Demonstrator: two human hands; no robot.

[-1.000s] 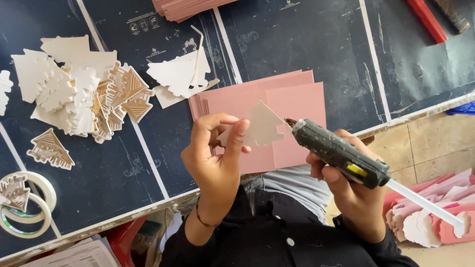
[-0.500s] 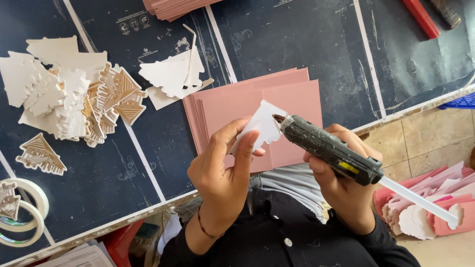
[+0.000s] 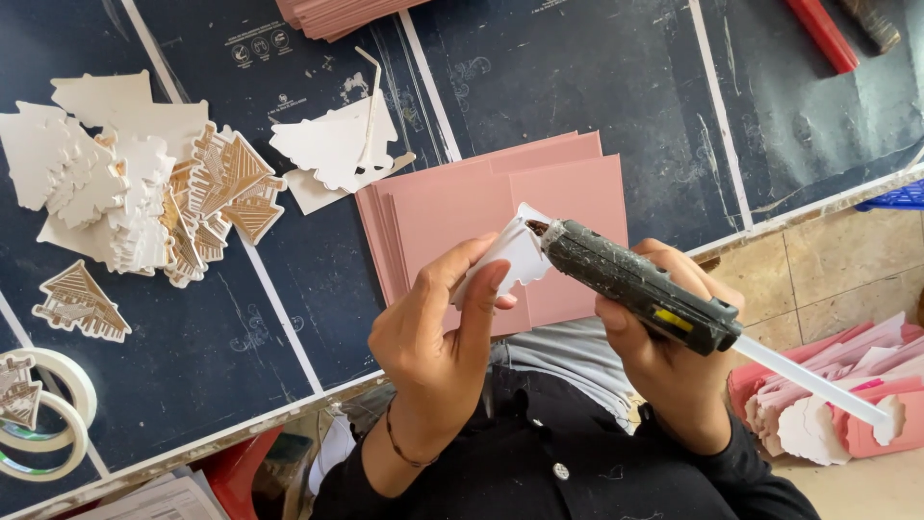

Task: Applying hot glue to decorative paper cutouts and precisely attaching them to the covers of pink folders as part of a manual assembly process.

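Two bare hands are raised above the near edge of a dark blue work surface (image 3: 597, 87). The left hand (image 3: 433, 337) is turned palm toward the camera, thumb and fingers pinched on a small white scallop-edged card cutout (image 3: 510, 255), held tilted over a stack of matte pink rectangular cards (image 3: 462, 207). The right hand (image 3: 674, 361) is wrapped closed around a grimy dark glue gun (image 3: 635, 284), its nozzle touching the cutout's upper edge; a translucent glue stick (image 3: 808, 380) juts out behind. To the far left lies a loose heap of white and brown tree-shaped cutouts (image 3: 144, 183); glossy tape rolls (image 3: 43, 414) sit at the near left.
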